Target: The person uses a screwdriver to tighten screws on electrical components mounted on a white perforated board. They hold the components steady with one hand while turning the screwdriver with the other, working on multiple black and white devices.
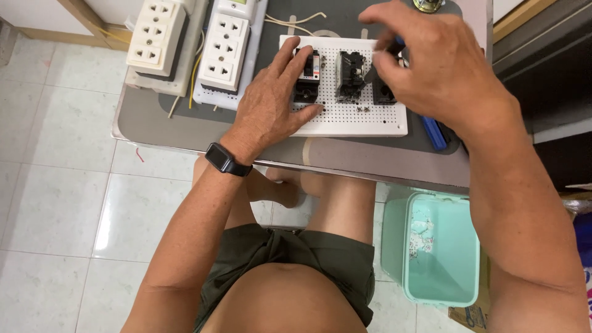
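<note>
A white perforated board lies on a small grey table. Three black circuit breakers stand on it: left, middle, right. My left hand rests flat on the board's left part, fingers spread, touching the left breaker. My right hand hovers over the right breaker, fingers closed around a dark-handled tool, mostly hidden. A few small screws lie on the board in front of the middle breaker.
Two white multi-socket outlet blocks sit at the table's left. A blue tool lies by the board's right edge. A mint-green plastic bin stands on the tiled floor to the right of my knees.
</note>
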